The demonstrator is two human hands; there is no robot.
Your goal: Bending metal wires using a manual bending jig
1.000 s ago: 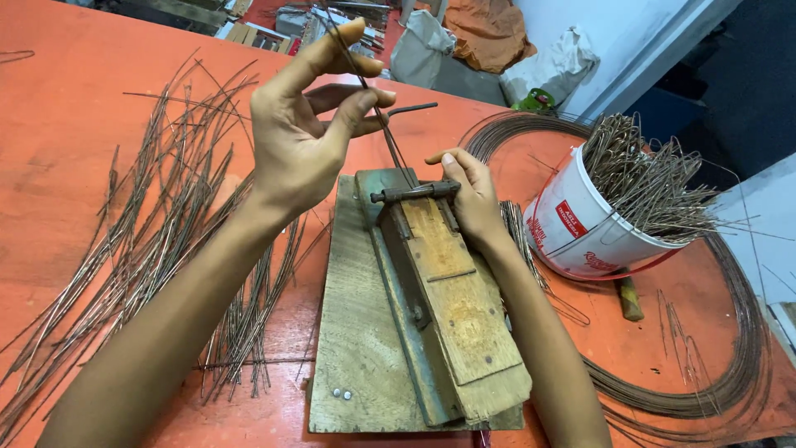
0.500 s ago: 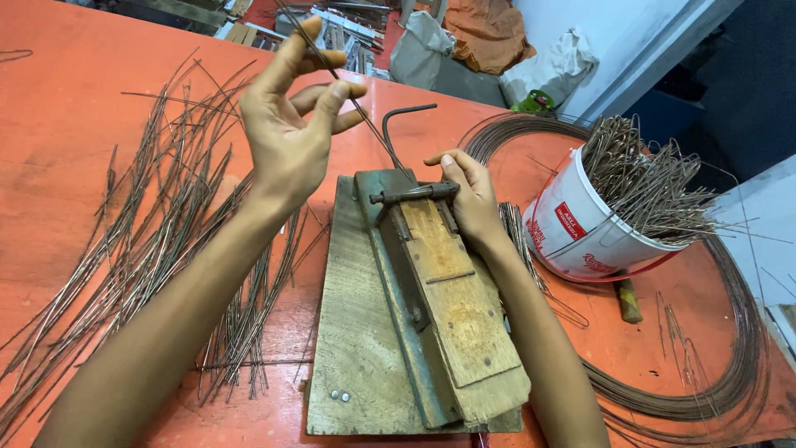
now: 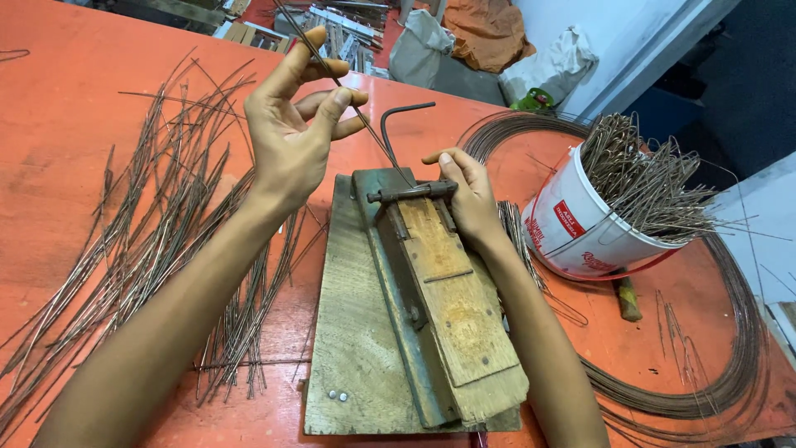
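- Left hand [image 3: 290,137]: fingers pinch a thin wire rod [image 3: 348,99], tip down beside the bending jig [image 3: 414,290].
- Right hand [image 3: 468,195]: fingers released, resting on the jig's hinge bar [image 3: 412,192].
- Step, judged: bending; next calls for seating the rod under that bar.

On the orange counter [image 3: 75,124], the left hand [image 3: 290,137] pinches a thin wire rod [image 3: 348,99] that slants down into the metal-and-wood bending jig [image 3: 423,290] at the near edge. The right hand [image 3: 468,195] rests on the jig's right side by its hinge bar. Loose straight wires [image 3: 149,249] lie toward the left edge; a white bucket [image 3: 580,228] of bent wires leans toward the right edge, inside a wire coil [image 3: 730,373].
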